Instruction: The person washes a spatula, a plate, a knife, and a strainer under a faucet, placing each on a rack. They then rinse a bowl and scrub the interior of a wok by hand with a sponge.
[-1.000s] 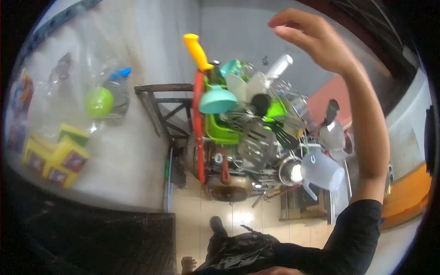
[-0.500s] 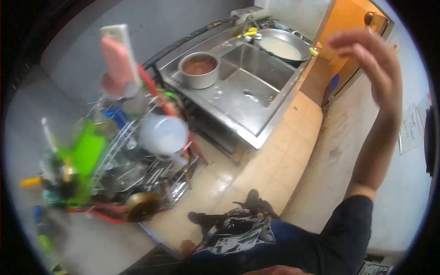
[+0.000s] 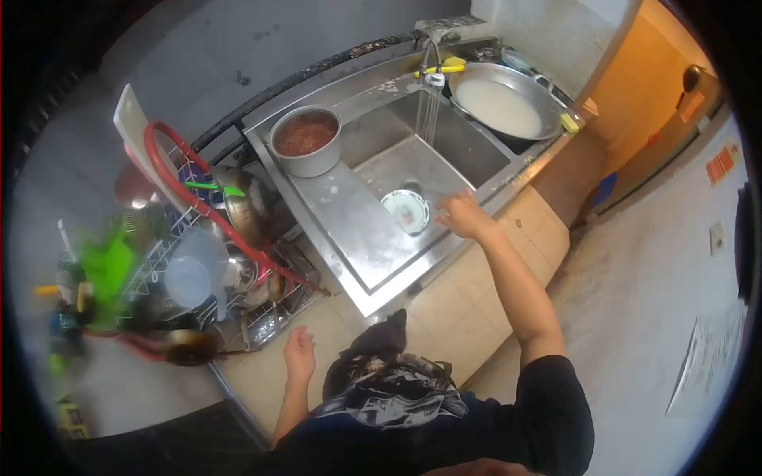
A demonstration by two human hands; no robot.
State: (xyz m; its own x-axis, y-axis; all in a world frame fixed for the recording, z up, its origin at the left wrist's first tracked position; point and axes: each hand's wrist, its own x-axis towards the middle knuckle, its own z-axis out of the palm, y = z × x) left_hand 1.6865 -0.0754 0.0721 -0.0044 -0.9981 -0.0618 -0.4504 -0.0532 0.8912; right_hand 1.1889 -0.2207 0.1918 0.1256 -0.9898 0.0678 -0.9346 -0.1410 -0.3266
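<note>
My right hand (image 3: 463, 215) reaches into the steel sink (image 3: 476, 166), just right of a small round bowl (image 3: 406, 210) lying in the basin. The fingers look loosely curled and hold nothing. Water runs from the tap (image 3: 432, 71) into the basin behind the hand. My left hand (image 3: 299, 355) hangs low by my body with spread fingers, empty, near the corner of the dish rack (image 3: 262, 317).
A metal pot (image 3: 307, 141) with reddish contents stands on the drainboard. A wide pan (image 3: 498, 101) of whitish water sits right of the basin. The crowded rack on the left holds a white jug (image 3: 190, 270), pans, a green item. Tiled floor lies below; an orange door at far right.
My view swung from the dish rack to the sink. My right arm dropped from raised overhead into the basin by the bowl. The left hand came into view. Water now flows.
</note>
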